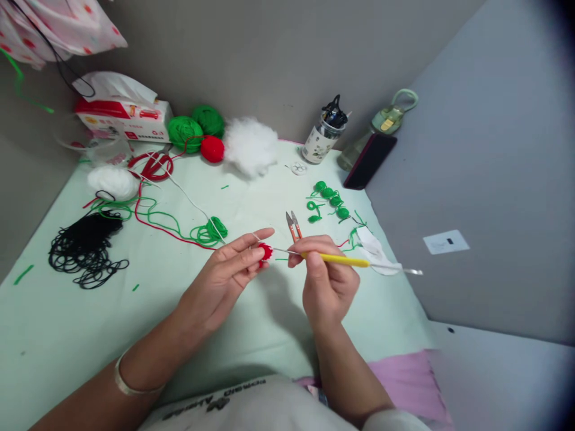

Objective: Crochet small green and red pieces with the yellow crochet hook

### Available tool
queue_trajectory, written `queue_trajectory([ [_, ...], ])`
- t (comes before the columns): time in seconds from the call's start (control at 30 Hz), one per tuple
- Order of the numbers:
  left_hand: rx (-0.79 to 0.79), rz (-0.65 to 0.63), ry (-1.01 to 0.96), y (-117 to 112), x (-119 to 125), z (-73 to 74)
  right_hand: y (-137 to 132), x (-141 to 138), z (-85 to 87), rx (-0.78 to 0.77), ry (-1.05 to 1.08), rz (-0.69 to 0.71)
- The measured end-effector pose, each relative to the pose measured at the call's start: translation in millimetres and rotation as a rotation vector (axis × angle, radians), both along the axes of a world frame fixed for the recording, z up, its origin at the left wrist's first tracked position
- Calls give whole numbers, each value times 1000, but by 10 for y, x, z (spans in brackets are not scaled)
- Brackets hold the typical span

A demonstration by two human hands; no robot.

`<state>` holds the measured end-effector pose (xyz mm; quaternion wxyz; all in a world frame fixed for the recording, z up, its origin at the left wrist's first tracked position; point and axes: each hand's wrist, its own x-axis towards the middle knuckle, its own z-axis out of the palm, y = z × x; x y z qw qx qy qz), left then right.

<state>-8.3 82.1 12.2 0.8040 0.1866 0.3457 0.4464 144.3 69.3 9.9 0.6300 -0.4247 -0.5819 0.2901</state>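
Between the thumb and fingers of my left hand (229, 269) is a small red crocheted piece (266, 252), partly covered by the fingertips. White yarn (193, 203) runs from the left of the table up to this hand. My right hand (329, 278) grips a crochet hook (339, 259) with a yellow handle, held pen-like. Its thin metal tip points left and reaches the red piece; whether it passes through a stitch is too small to tell. Just beyond the hands lie thread snips (294, 227) with orange handles.
Green yarn balls (185, 134), a red yarn ball (212, 149) and white stuffing (251, 146) stand along the back, beside a tissue pack (126, 120). Black yarn (85, 245) and red-handled scissors (150, 166) lie left. Small green crocheted pieces (335, 201), a phone (371, 160) and a bottle (354, 152) are right.
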Motion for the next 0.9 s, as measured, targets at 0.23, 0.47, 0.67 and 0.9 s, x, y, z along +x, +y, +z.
queue_trajectory([
  [0.23, 125, 8, 153, -42, 45, 55, 14, -29, -3, -96, -44, 78],
  [0.47, -10, -22, -18, 5, 50, -20, -18, 9, -37, 87, -329, -24],
  [0.67, 18, 15, 48, 9, 30, 17, 83, 45, -64, -282, 278, 134],
  [0.9, 132, 3, 177, -21, 60, 44, 73, -32, -127, -321, 277, 185],
])
